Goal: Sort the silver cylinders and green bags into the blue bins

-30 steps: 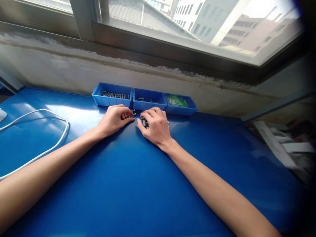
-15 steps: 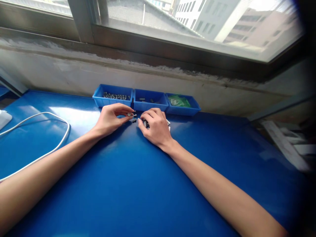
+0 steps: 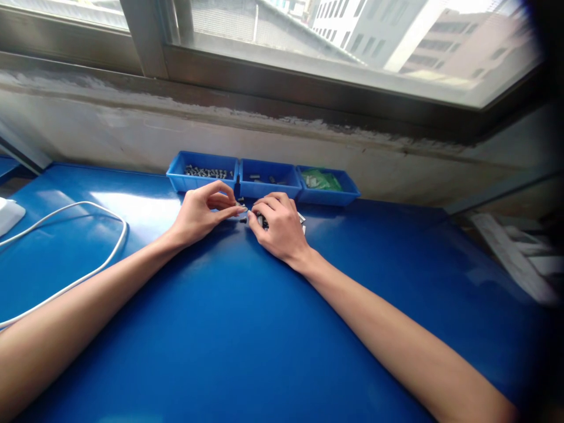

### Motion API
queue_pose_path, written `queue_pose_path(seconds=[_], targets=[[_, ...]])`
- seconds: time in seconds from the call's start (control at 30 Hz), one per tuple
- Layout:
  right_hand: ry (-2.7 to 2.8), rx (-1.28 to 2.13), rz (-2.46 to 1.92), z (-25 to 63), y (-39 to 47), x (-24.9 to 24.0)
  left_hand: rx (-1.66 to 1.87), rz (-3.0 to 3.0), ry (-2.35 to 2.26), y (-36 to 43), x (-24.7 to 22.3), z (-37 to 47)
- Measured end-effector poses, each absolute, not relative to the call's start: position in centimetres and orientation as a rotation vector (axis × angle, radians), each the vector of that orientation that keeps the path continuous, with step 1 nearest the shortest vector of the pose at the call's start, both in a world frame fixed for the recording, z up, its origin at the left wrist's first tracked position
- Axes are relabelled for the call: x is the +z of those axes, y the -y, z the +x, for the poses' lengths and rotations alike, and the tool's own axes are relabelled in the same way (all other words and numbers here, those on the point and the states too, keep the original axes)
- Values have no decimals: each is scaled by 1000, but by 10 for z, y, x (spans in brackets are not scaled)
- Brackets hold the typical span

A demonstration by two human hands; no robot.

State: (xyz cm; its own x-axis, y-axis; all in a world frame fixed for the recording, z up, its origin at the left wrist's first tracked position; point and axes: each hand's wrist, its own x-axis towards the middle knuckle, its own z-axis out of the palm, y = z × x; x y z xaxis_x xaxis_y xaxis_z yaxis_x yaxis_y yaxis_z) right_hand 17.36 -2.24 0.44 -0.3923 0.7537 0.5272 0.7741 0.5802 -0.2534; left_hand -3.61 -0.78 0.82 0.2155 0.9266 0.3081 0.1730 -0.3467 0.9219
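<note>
My left hand (image 3: 203, 209) is closed in a pinch, thumb against fingertips, on a small silvery part (image 3: 240, 205) that the fingers partly hide. Just right of it, my right hand (image 3: 279, 228) curls over a cluster of small metal parts (image 3: 260, 221), its thumb and fingers bent around them. Most of that cluster is covered by the hand. Several pale pieces (image 3: 302, 219) show past its right side. A small dark piece (image 3: 243, 220) lies on the table below the left fingertips.
Behind my hands stand three blue bins: the left bin (image 3: 176, 181) with many small metal pieces, the middle bin (image 3: 268, 191) with a few, the right bin (image 3: 337, 198) with a green bag (image 3: 328, 180). A white cable (image 3: 126, 226) loops across the blue table (image 3: 229, 341) at left.
My left hand has moved slightly right, and its thumb and fingers have closed closer together, near the right thumb. My right hand has barely moved over the parts.
</note>
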Motion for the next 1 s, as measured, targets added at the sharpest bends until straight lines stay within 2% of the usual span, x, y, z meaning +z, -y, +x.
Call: queue_pose_path(seconds=[0.63, 0.77, 1.0], targets=[[2193, -13, -1139, 174, 20, 0, 1542, 1777, -1446, -15, 32, -51], [2194, -10, -1129, 175, 20, 1, 1332, 2012, -1422, -17, 29, -54], [2158, -22, -1134, 175, 20, 2, 726, 2551, -1448, -20, 50, -71]])
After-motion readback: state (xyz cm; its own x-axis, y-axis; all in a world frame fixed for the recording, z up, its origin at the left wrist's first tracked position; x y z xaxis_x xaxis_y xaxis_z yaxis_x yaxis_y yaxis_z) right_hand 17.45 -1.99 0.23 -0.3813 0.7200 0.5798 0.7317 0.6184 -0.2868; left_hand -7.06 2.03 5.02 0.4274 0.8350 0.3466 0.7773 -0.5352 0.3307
